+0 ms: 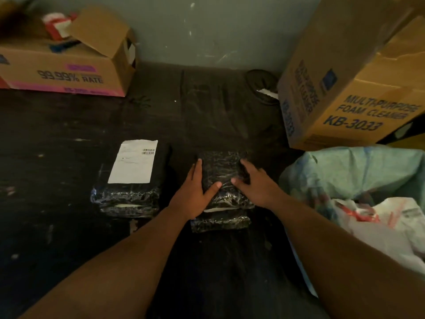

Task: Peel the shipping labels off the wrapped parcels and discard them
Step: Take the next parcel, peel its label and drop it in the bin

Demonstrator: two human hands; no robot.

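— Both forearms reach in from the near edge. Left hand (195, 192) lies flat against the left flank of the middle parcel (222, 173), thumb over its top; right hand (255, 187) presses the right flank, fingers spread. Loose, open-palmed bracing, not a pinch.

— No label on that one?

— None showing on its top face. It sits on another wrapped parcel (220, 223), a pale strip between them. I'd guess it's being squared onto the finished pile.

— And the next?

— Off to the left, the labelled parcel (125, 199), its white shipping label (134, 161) covering the far half, barcode at the upper right. Best to lift a corner with a nail and pull low and slow, other hand pinning the film so it doesn't tear.

— Room?

— Dark, scuffed floor (57, 157), grey wall. Open carton (66, 72) far left, foam-cleaner box (345, 88) leaning on the right, and a plastic sack (356, 171) of scraps near the right hand: likely where the label goes.
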